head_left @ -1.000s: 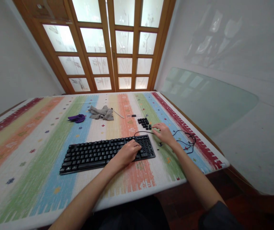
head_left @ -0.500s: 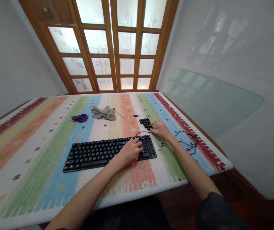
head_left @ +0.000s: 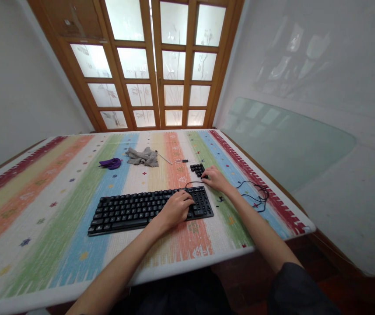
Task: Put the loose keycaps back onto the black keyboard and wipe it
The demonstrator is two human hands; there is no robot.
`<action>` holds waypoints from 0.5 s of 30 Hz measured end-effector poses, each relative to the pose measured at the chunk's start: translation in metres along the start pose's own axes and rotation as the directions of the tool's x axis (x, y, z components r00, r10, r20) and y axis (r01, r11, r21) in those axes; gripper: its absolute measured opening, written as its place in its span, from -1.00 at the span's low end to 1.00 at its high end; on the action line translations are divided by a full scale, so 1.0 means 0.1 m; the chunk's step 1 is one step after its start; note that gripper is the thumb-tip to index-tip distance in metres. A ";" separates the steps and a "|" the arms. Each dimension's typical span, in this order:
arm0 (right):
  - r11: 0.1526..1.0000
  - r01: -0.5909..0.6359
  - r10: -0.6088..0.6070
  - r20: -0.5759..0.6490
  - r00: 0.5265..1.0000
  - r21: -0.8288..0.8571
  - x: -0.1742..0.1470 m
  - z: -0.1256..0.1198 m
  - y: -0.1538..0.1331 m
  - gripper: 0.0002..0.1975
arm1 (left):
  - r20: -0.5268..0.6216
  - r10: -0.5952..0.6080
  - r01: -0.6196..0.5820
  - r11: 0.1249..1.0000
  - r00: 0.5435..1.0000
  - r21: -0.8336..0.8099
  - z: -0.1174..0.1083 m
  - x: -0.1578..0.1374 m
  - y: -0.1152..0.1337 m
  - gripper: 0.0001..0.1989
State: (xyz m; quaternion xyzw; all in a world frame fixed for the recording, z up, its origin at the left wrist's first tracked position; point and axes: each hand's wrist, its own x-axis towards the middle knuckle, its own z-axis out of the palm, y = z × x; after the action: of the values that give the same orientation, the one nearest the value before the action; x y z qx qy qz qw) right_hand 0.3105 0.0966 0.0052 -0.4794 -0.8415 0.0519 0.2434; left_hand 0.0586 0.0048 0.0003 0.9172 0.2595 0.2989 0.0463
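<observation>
A black keyboard point(head_left: 124, 211) lies on the striped cloth. Its number pad point(head_left: 203, 202) at the right end shows bare spots where keycaps are off. My left hand point(head_left: 177, 206) rests on it beside the number pad, its fingers bent and pressed against the keyboard; the fingertips are partly hidden. Farther back, a small group of loose black keycaps point(head_left: 197, 168) sits on the cloth. At the near edge of that group is my right hand point(head_left: 216, 178), with thumb and fingers pinched on a black keycap point(head_left: 205, 176).
A black cable point(head_left: 256, 194) lies coiled at the right. Toward the back are a grey cloth point(head_left: 143, 157), a purple bundle point(head_left: 110, 163), a thin rod point(head_left: 163, 156) and a small black-handled wire tool point(head_left: 184, 161). The table edge point(head_left: 194, 265) runs close in front of me.
My right hand has shifted slightly left, its fingertips now at the near edge of the loose keycaps. My left hand stays on the keyboard. The view has tilted slightly.
</observation>
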 end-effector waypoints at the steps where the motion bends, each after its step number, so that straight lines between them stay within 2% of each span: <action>1: 1.000 -0.004 0.004 -0.005 1.000 0.006 0.00 -0.01 -0.01 -0.97 | -0.008 0.012 -0.012 1.000 1.000 -0.013 0.01 -0.02 0.01 -0.72; 3: 0.999 -0.012 0.013 -0.031 0.999 0.047 -0.02 -0.04 -0.05 -0.96 | -0.004 0.043 -0.043 0.999 0.999 -0.032 0.02 -0.06 0.04 -0.73; 6: 0.978 0.002 0.008 -0.045 0.999 0.211 -0.11 -0.13 -0.16 -0.91 | 0.033 0.074 -0.072 0.997 0.997 -0.038 0.04 -0.13 0.08 -0.73; 10: 0.892 0.070 -0.133 0.111 0.985 0.446 -0.35 -0.24 -0.42 -0.86 | 0.077 0.070 -0.069 0.997 0.995 -0.024 0.07 -0.19 0.10 -0.71; 12: 0.856 0.106 -0.214 0.160 0.964 0.506 -0.46 -0.26 -0.54 -0.87 | 0.083 0.072 -0.071 0.997 0.994 -0.016 0.08 -0.19 0.10 -0.72; 15: 0.835 0.120 -0.249 0.175 0.952 0.537 -0.58 -0.23 -0.66 -0.90 | 0.070 0.084 -0.082 0.996 0.994 -0.023 0.09 -0.17 0.10 -0.73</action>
State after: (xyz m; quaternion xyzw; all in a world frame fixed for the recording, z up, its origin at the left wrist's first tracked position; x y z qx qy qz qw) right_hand 0.2934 0.0098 0.0257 -0.3021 -0.8615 0.3104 0.2649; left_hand 0.0565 -0.0115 -0.0133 0.9366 0.2165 0.2704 0.0521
